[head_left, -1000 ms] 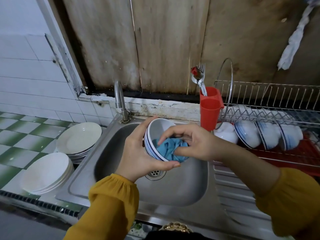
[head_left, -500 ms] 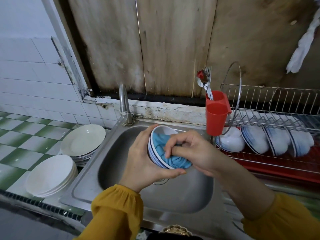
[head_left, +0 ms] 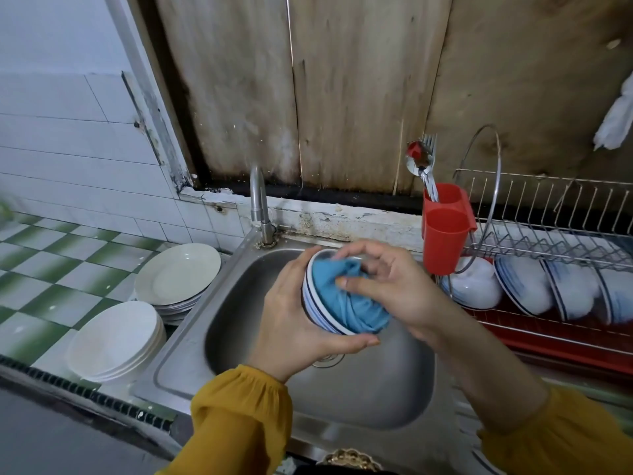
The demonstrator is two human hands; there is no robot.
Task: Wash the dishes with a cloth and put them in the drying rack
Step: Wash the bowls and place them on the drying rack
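- 2 plate stacks [head_left: 144, 310] sit on the desk [head_left: 41, 269], left of the sink [head_left: 359, 389].
- Left hand [head_left: 291, 323] grips the bowl [head_left: 317, 303] over the sink.
- Right hand [head_left: 387, 282] presses the cloth [head_left: 346, 299] inside it.
- Bowls [head_left: 527, 286] stand in the rack [head_left: 548, 234].

Over the stainless steel sink [head_left: 239, 341], the left hand [head_left: 291, 323] is gripping a white bowl with blue rim lines [head_left: 317, 308], tilted on its side. The right hand [head_left: 387, 286] is pressing a blue cloth [head_left: 346, 299] into it. White blue-striped bowls [head_left: 548, 289] are standing in the wire drying rack [head_left: 555, 214]; two stacks of white plates [head_left: 147, 303] are sitting left of the sink.
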